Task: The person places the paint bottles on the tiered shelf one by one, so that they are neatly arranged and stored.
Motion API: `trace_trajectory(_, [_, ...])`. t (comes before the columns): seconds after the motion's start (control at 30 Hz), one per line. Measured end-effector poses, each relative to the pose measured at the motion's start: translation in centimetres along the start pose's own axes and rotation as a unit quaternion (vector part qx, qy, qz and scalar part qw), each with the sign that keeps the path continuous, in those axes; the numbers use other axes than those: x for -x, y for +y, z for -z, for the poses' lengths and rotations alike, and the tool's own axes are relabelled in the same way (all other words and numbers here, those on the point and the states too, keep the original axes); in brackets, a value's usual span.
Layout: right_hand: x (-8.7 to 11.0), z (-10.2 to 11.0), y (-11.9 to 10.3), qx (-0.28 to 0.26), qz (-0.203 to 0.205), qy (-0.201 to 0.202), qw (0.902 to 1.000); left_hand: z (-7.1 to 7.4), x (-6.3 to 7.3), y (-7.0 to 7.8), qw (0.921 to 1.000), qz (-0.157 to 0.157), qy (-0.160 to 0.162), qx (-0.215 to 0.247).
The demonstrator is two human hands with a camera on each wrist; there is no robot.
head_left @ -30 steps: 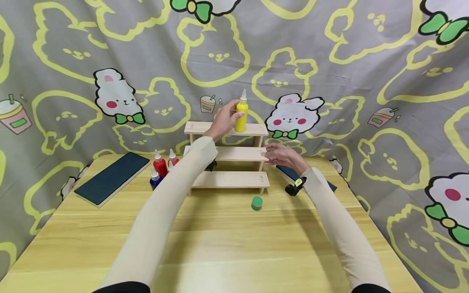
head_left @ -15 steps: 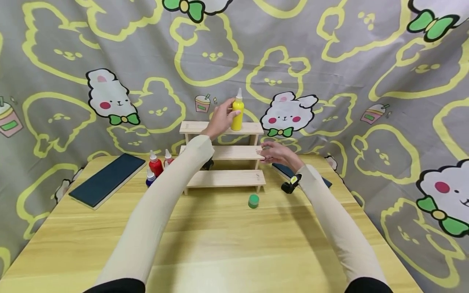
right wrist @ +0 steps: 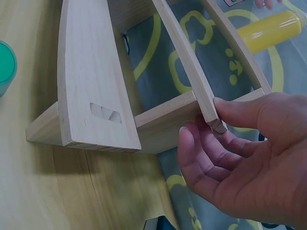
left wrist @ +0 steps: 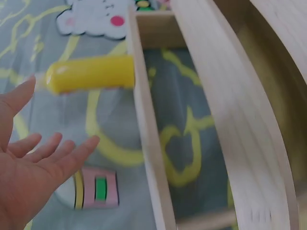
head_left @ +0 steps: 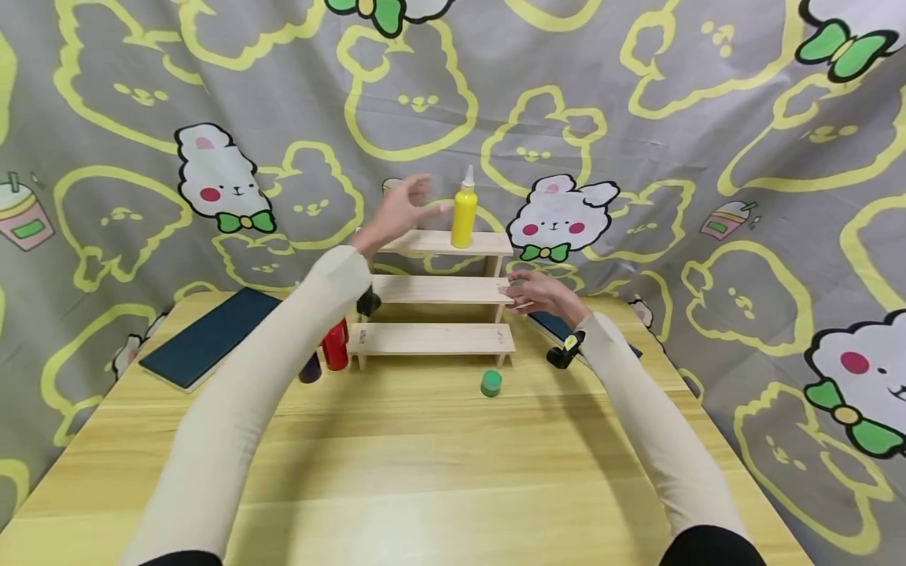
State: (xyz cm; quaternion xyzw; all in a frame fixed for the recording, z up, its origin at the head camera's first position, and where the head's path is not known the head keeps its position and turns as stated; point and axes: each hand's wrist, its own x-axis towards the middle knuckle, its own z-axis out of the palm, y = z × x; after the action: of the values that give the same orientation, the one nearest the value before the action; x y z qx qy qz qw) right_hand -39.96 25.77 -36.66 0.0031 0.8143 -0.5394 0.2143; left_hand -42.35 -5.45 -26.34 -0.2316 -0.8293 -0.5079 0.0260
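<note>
On the top tier of a three-tier wooden shelf (head_left: 439,338), a yellow squeeze bottle (head_left: 464,216) with a pointed white nozzle stands upright. My left hand (head_left: 399,211) is left of that bottle, fingers spread and apart from it. In the left wrist view, a gap separates the open left hand (left wrist: 33,167) from the yellow bottle (left wrist: 96,74). My right hand (head_left: 541,295) holds the right end of the middle tier. Its thumb lies on the board and its fingers curl beneath, as the right wrist view of the hand (right wrist: 254,148) shows.
A green-lidded jar (head_left: 491,384) sits before the shelf. To its left stand a red bottle (head_left: 336,346) and a dark blue one (head_left: 310,369), partly behind my left sleeve. Dark flat books lie at left (head_left: 212,338) and, partly hidden, at right. A patterned curtain (head_left: 283,79) hangs behind.
My left hand has let go of the yellow bottle and moved left, away from it. The bottle stays on the top tier. My right hand keeps its hold on the middle tier.
</note>
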Motion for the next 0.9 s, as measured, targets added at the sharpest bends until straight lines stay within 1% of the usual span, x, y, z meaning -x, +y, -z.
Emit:
trace_trajectory(0.07, [0.0, 0.1, 0.1, -0.003, -0.002, -0.002, 1.0, 1.2, 0.9, -0.4, 0.9999, -0.01, 0.005, -0.012])
trace_trajectory(0.17, [0.1, 0.2, 0.3, -0.007, -0.004, -0.006, 1.0, 2.8, 2.4, -1.3, 0.9993, -0.016, 0.006, -0.035])
trace_trajectory(0.33, [0.1, 0.3, 0.2, -0.018, -0.001, -0.017, 0.9997, 4.8, 5.6, -2.4, 0.9965, -0.002, -0.013, -0.083])
trace_trajectory(0.43, [0.2, 0.3, -0.1, -0.017, 0.002, -0.019, 0.9997, 5.4, 7.4, -3.1, 0.9937, -0.001, -0.023, -0.11])
trace_trajectory(0.6, [0.1, 0.3, -0.2, -0.01, -0.004, -0.015, 0.9998, 5.8, 9.9, -4.5, 0.99, 0.003, -0.032, -0.138])
trace_trajectory(0.73, [0.0, 0.3, 0.0, -0.007, -0.005, -0.023, 0.9997, 6.2, 11.7, -5.5, 0.9885, -0.014, -0.019, -0.15])
trace_trajectory(0.8, [-0.1, 0.3, 0.1, -0.01, -0.003, -0.025, 0.9996, 6.6, 12.6, -5.9, 0.9865, -0.027, -0.012, -0.161])
trace_trajectory(0.9, [-0.1, 0.4, 0.1, -0.008, 0.001, -0.027, 0.9996, 7.0, 14.2, -6.3, 0.9835, -0.041, -0.011, -0.176])
